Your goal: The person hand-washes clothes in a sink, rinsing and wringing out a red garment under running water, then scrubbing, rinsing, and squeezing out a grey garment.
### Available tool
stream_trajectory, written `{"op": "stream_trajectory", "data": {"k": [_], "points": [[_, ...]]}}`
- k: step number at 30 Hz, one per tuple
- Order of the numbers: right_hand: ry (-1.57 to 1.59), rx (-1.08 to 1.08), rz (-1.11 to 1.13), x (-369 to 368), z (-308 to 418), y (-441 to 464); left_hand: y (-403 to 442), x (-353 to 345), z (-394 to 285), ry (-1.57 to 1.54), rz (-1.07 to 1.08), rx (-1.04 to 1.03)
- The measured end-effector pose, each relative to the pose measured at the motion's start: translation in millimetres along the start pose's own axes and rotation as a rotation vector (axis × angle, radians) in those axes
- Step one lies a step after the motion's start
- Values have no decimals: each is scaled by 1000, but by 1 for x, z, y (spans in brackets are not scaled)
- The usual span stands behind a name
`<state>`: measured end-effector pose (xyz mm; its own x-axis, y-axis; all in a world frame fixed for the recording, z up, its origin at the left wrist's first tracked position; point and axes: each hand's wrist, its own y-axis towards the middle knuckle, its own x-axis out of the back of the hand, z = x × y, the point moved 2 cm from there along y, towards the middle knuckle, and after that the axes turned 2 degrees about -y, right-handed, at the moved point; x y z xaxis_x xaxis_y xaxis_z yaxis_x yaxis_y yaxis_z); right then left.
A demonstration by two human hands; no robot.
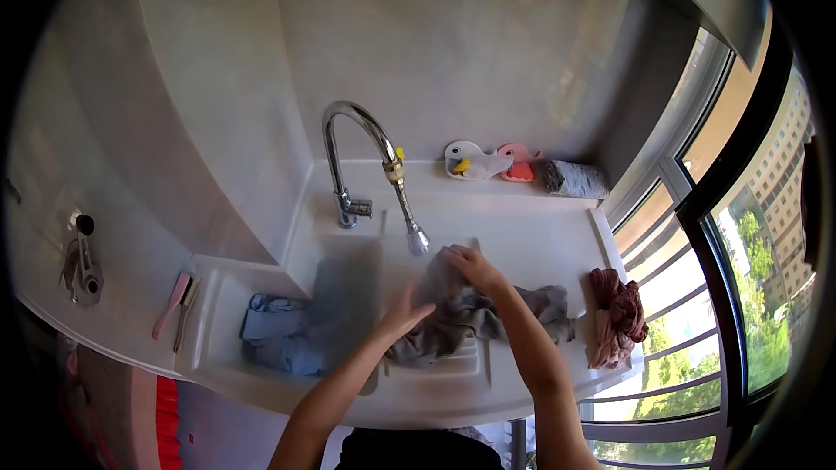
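A wet grey cloth (475, 313), seemingly a garment, lies bunched over the ridged washboard part of the white sink counter. Part of it rises toward the faucet's spray head (419, 241). My right hand (473, 267) has its fingers closed on this raised part, just right of the spray head. Lower and to the left, my left hand (407, 313) is beside the same cloth, thumb and fingers spread apart. Whether its fingertips touch the fabric is hard to tell. A light blue garment (283, 331) lies in the basin at the left, partly in cloudy water.
A curved chrome faucet (348, 113) stands behind the basin. Reddish-brown cloth (616, 318) lies at the right edge by the window. Two whale-shaped holders (470, 161) and a grey folded bundle (575, 180) sit on the back ledge. Brushes (178, 305) lie at the left.
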<state>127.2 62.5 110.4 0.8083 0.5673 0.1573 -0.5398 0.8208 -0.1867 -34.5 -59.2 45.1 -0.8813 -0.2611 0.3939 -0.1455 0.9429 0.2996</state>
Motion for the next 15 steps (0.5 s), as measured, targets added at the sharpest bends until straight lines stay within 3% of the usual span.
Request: {"op": "stream_trajectory", "data": {"k": [3, 5, 6, 7, 9, 10, 12, 13, 14, 15], "points": [[-162, 184, 1, -19, -1, 4, 16, -6, 4, -232, -95, -4], [-162, 156, 16, -15, 1, 3, 18, -2, 9, -266, 370, 343], [-115, -101, -49, -9, 19, -5, 20, 10, -8, -257, 511, 573], [-110, -105, -59, -4, 10, -3, 19, 7, -3, -255, 523, 572], [112, -101, -307, 5, -26, 11, 22, 1, 16, -1212, -16, 593], [-125, 82, -483, -4, -41, 17, 28, -9, 35, -1360, -63, 679], [-75, 158, -406, -56, -10, -10, 37, -24, 47, -1205, -6, 556], [-220, 437, -405, -79, -19, -10, 39, -29, 43, -1213, 21, 595], [-305, 550, -298, -98, 24, -40, 40, -35, 33, -1240, 30, 670], [-601, 673, -250, -111, 6, -32, 38, -40, 20, -1241, 42, 751]]}}
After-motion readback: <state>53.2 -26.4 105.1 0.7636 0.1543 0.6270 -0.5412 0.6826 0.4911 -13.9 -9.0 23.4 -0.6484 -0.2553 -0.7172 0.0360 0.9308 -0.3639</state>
